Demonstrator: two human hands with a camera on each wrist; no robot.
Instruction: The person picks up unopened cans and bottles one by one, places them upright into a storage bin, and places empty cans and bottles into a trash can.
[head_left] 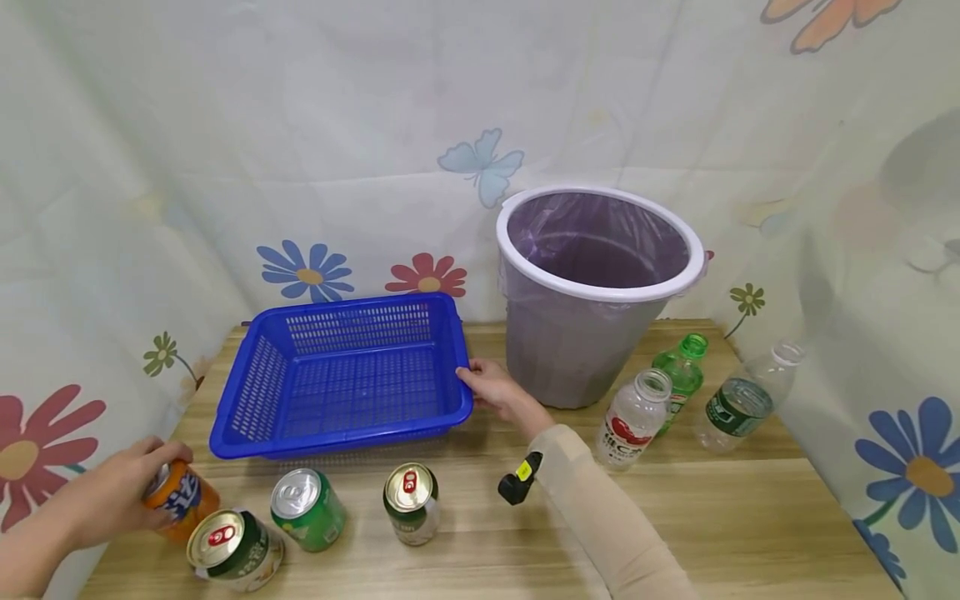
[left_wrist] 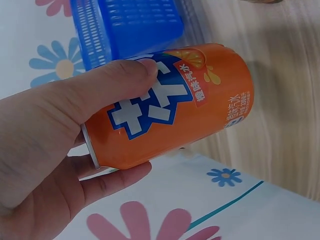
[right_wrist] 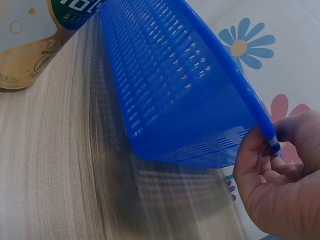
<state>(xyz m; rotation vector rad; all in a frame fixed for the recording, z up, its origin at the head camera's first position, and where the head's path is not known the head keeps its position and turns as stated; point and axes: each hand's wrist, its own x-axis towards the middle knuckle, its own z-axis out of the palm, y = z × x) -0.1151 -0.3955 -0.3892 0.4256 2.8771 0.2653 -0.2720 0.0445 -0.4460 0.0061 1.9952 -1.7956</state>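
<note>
My left hand (head_left: 112, 492) grips an orange soda can (left_wrist: 170, 105) near its top, thumb on the blue label and fingers round the far side. In the head view that can stands at the table's left, partly covered by the hand. My right hand (head_left: 495, 387) pinches the right rim of a blue plastic basket (head_left: 341, 437), with the thumb over the edge, as the right wrist view shows. Nothing lies in the basket. A green-and-cream can (head_left: 236, 550) stands beside the orange one, then a green can (head_left: 309, 510) and another green-and-cream can (head_left: 411, 504) in front of the basket.
A grey bin (head_left: 570, 350) with a white rim and a clear liner stands behind my right arm. To its right are a clear bottle with a red label (head_left: 630, 425), a green bottle (head_left: 682, 375) and a clear bottle with a green label (head_left: 742, 404). Flowered cloth (head_left: 375, 208) hangs behind the table.
</note>
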